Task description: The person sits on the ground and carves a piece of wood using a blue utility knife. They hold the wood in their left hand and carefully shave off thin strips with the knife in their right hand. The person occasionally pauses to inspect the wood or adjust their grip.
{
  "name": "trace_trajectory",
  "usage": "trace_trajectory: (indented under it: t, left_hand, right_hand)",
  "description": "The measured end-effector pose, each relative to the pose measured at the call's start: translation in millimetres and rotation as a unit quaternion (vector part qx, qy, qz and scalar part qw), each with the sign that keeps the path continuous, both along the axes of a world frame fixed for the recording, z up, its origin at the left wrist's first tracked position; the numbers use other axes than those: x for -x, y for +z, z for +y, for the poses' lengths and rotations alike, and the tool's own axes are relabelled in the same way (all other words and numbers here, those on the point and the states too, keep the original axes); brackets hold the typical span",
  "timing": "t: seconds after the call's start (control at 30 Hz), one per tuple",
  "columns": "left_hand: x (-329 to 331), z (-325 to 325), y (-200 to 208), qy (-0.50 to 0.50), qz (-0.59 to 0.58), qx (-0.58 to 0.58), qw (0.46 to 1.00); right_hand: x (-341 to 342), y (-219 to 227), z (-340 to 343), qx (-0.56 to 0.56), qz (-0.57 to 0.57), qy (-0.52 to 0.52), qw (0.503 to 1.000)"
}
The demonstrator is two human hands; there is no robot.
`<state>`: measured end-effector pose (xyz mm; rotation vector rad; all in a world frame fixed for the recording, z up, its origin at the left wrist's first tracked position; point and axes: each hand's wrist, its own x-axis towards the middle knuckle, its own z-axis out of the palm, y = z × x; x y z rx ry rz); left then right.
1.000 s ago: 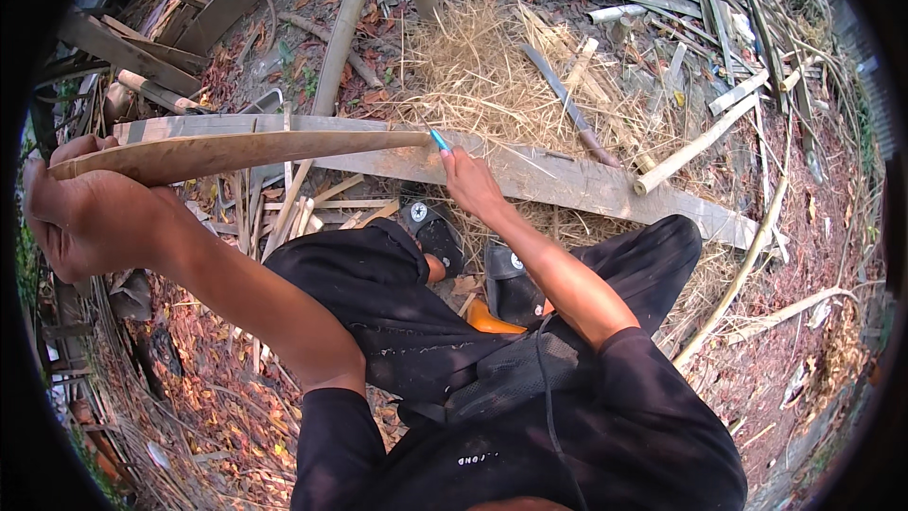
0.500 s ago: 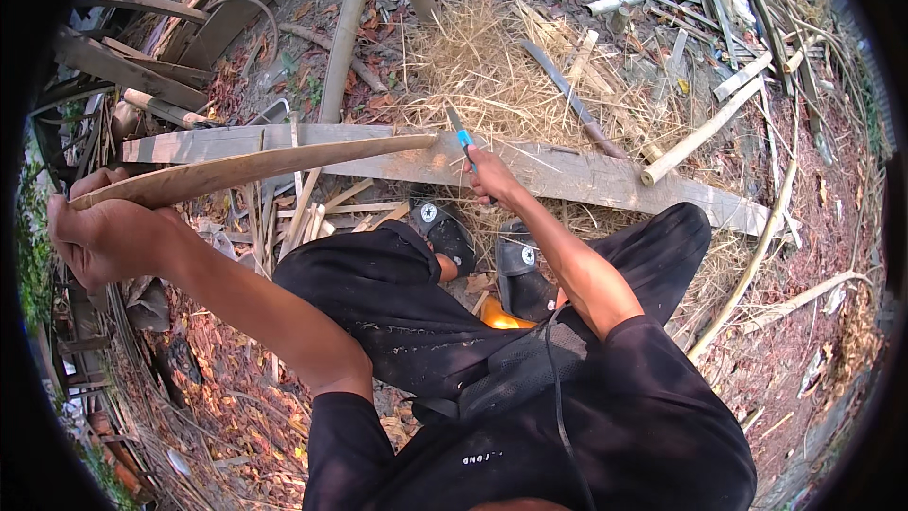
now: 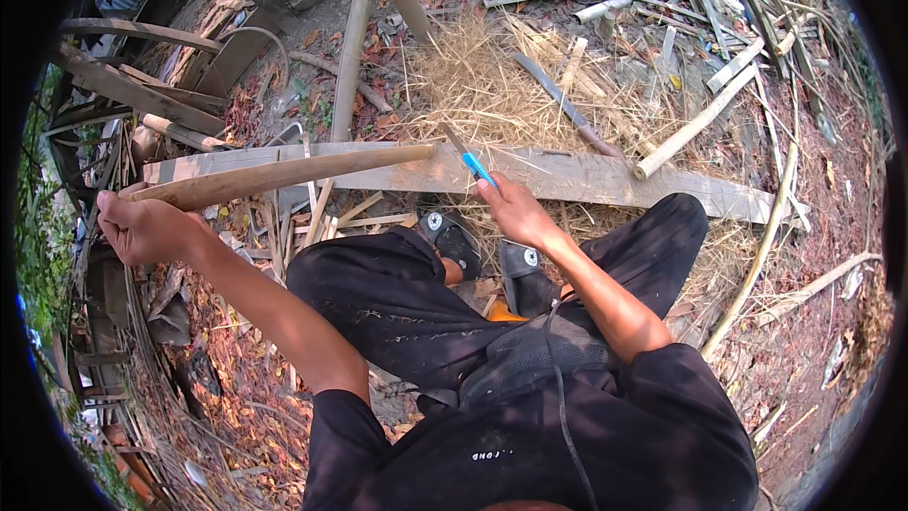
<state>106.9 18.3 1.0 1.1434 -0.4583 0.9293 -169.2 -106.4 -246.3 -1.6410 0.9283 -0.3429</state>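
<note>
At far left, the left hand (image 3: 151, 227) is closed on the near end of a long, tapering wooden strip (image 3: 284, 175), fingers curled around it. The strip slants rightward, its narrow end lying over the weathered plank (image 3: 605, 187); whether the tip touches the plank cannot be told from this angle. A firm grip at the broad end, with the tip borne on the plank, would probably limit chatter under a blade.

At centre, a knife with a blue handle (image 3: 480, 170) stands just beside the strip's tip, its blade angled up and to the left; contact between edge and wood is not certain. The right hand (image 3: 518, 213) grips this handle with its fingers wrapped around it. A shallow blade angle and light, even strokes should suit so thin an end, since a steep bite could split it. Strokes are best directed away from the left hand and the knees on the near side of the plank.

To the right, a long-bladed machete (image 3: 563, 104) lies beyond the plank among straw-like shavings (image 3: 463, 85).
</note>
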Motion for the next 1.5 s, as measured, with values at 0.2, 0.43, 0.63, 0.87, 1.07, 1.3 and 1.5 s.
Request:
trace_trajectory:
  t: [0.2,0.43,0.63,0.87,1.07,1.3,1.5]
  left_hand:
    - [78,-22,7,-0.076,-0.106,-0.033,0.991]
    - [101,-27,2,-0.101,-0.119,-0.016,0.988]
    - [110,-31,5,-0.080,-0.082,0.012,0.993]
    - [63,-18,-3,0.015,-0.072,0.027,0.997]
    - [59,-21,-3,0.060,-0.062,0.037,0.996]
    - [59,-19,-4,0.053,-0.089,0.020,0.994]
    - [65,-25,-1,0.045,-0.076,0.032,0.996]
  right_hand:
    - [-9,102,53,0.107,-0.133,0.024,0.985]
    - [-38,87,71,0.308,-0.165,0.007,0.937]
    - [-23,-105,22,0.256,0.057,-0.007,0.965]
    - [-52,-27,-1,0.129,-0.046,-0.048,0.989]
    - [-83,-87,-18,0.152,0.047,-0.027,0.987]
    - [-85,-85,-33,0.169,0.072,-0.036,0.982]
    - [-80,-109,-30,0.205,0.156,-0.001,0.966]
